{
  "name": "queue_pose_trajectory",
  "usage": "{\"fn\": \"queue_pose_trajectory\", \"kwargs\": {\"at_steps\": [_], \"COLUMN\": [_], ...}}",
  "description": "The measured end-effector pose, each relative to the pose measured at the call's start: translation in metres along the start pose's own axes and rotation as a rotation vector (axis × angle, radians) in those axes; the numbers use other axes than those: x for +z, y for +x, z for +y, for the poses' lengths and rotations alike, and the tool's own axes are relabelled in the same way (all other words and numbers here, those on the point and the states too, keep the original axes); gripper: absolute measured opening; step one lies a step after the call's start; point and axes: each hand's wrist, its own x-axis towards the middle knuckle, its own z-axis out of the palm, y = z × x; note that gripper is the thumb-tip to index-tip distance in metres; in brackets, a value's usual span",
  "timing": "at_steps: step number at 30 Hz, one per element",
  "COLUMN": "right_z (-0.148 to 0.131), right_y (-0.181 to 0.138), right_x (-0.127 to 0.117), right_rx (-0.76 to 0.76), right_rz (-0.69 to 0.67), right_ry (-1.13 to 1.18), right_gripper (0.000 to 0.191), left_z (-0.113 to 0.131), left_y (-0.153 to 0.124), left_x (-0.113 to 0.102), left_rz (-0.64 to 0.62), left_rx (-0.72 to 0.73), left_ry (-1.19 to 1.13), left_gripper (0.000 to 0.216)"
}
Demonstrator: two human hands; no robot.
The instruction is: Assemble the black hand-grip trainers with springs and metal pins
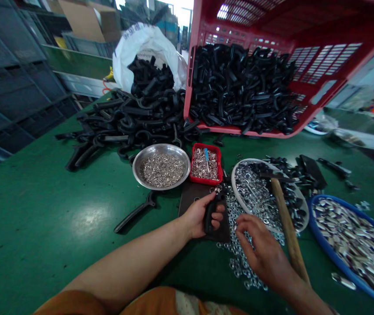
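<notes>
My left hand (203,215) is wrapped round a black plastic handle (211,215), held over a dark metal block (193,197) on the green table. My right hand (261,251) hovers palm down over a scatter of small silver washers (239,262), fingers bent and close together; whether they pinch anything I cannot make out. A hammer with a wooden handle (288,227) lies beside that hand, its head resting in a white plate (301,218) of washers and black bits.
A steel bowl (161,167) of small metal pins, a red tray (206,164) of rivets, a blue basin (354,245) of metal plates. Behind, a tipped red crate (291,65) and a white sack (147,48) spill black handles (127,122). One handle (137,211) lies alone.
</notes>
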Motion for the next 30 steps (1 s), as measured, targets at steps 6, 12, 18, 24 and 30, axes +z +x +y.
{"fn": "queue_pose_trajectory", "kwargs": {"at_steps": [6,12,18,24,30], "right_z": [0.006,0.011,0.012,0.044,0.100], "right_y": [0.050,0.054,0.061,0.082,0.107], "right_x": [0.010,0.026,0.018,-0.011,-0.017], "right_rx": [-0.056,-0.067,0.062,0.125,0.276], "right_rz": [0.223,0.217,0.072,-0.223,-0.339], "right_ry": [-0.060,-0.177,-0.158,-0.085,-0.324], "right_gripper": [0.011,0.023,0.029,0.032,0.030], "left_z": [-0.005,-0.007,-0.009,-0.006,-0.004], "left_y": [0.002,0.002,0.000,-0.001,0.001], "left_x": [0.000,-0.001,0.006,0.009,0.005], "left_rz": [0.073,0.087,0.190,0.259,0.200], "left_rx": [0.057,0.113,0.208,0.207,0.187], "left_ry": [0.036,0.045,0.097,0.068,0.013], "left_gripper": [0.031,0.023,0.022,0.021,0.021]}}
